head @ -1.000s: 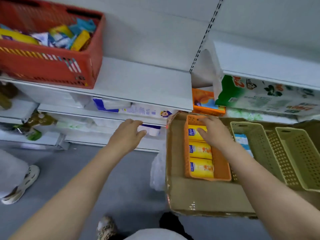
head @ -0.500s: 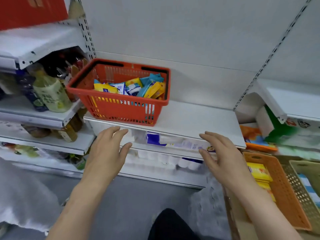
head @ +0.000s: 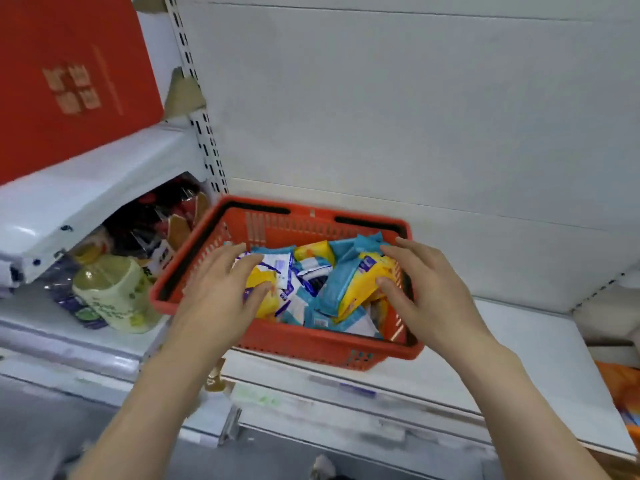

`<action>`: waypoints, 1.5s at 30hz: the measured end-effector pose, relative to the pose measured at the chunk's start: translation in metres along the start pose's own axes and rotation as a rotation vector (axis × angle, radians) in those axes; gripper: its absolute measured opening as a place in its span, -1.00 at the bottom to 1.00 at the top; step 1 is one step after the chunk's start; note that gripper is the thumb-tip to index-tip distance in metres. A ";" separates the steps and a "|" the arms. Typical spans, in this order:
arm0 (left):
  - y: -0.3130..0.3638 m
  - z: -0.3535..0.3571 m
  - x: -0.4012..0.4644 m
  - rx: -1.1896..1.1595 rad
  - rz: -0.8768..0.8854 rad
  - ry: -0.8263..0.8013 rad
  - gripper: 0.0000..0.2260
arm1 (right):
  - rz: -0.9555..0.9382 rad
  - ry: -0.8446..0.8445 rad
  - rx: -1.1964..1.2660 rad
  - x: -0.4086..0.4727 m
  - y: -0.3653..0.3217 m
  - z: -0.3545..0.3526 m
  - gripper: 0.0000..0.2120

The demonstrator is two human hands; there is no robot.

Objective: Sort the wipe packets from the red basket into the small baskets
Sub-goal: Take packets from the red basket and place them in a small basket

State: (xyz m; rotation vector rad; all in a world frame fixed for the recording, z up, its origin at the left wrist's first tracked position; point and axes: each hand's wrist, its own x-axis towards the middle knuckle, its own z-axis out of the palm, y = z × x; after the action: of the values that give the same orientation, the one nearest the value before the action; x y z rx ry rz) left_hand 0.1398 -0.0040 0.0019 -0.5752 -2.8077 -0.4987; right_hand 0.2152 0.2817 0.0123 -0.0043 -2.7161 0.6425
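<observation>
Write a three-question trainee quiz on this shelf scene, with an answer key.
1. True or false: the red basket sits on the white shelf.
2. Which hand touches the yellow packet leaning at the basket's right side? A) left hand B) right hand
3. Fill in: left of the basket, on the neighbouring shelf, stands a pale green ____.

Key:
1. True.
2. B; its fingers reach round the yellow packet, though no firm grip shows yet.
3. Bottle.
</observation>
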 end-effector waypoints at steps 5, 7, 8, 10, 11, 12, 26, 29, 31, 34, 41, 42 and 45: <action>-0.026 0.024 0.055 -0.005 -0.016 -0.058 -0.55 | -0.011 -0.135 -0.038 0.077 0.003 0.041 -0.52; -0.042 0.040 0.071 -0.011 -0.016 -0.106 -0.54 | 0.013 -0.286 -0.087 0.099 0.005 0.062 -0.52; -0.049 0.047 0.079 -0.019 -0.026 -0.147 -0.53 | 0.022 -0.374 -0.126 0.108 0.005 0.072 -0.50; -0.060 0.058 0.093 -0.042 -0.040 -0.251 -0.48 | 0.033 -0.553 -0.228 0.122 0.002 0.089 -0.47; -0.064 0.062 0.100 -0.051 -0.045 -0.301 -0.46 | 0.036 -0.621 -0.265 0.127 0.000 0.097 -0.47; -0.068 0.066 0.105 -0.056 -0.047 -0.350 -0.43 | 0.041 -0.664 -0.280 0.131 -0.003 0.105 -0.46; -0.095 0.077 0.151 -0.147 0.011 -0.657 -0.31 | 0.053 -0.471 -0.450 0.136 -0.005 0.193 -0.63; -0.089 0.070 0.152 -0.356 0.000 -0.569 -0.34 | 0.286 -0.274 -0.062 0.149 -0.002 0.166 -0.83; -0.081 0.069 0.154 -0.561 -0.033 -0.514 -0.33 | 0.444 -0.221 0.369 0.154 -0.005 0.141 -0.82; -0.068 0.071 0.159 -0.844 -0.123 -0.555 -0.37 | 0.575 -0.204 0.880 0.150 -0.018 0.117 -0.90; -0.048 0.078 0.160 -1.164 -0.359 -0.497 -0.85 | 0.840 0.058 1.466 0.138 -0.049 0.127 -0.48; -0.046 0.080 0.160 -1.181 -0.390 -0.456 -0.81 | 0.863 0.027 1.507 0.135 -0.054 0.129 -0.50; -0.046 0.085 0.158 -1.178 -0.431 -0.417 -0.68 | 0.942 -0.055 1.442 0.127 -0.068 0.137 -0.63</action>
State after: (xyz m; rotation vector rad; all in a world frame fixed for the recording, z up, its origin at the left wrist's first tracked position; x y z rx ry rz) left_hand -0.0340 0.0413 -0.0434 -0.2211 -2.7006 -2.3968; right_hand 0.0547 0.1720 -0.0307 -0.8878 -1.5225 2.6072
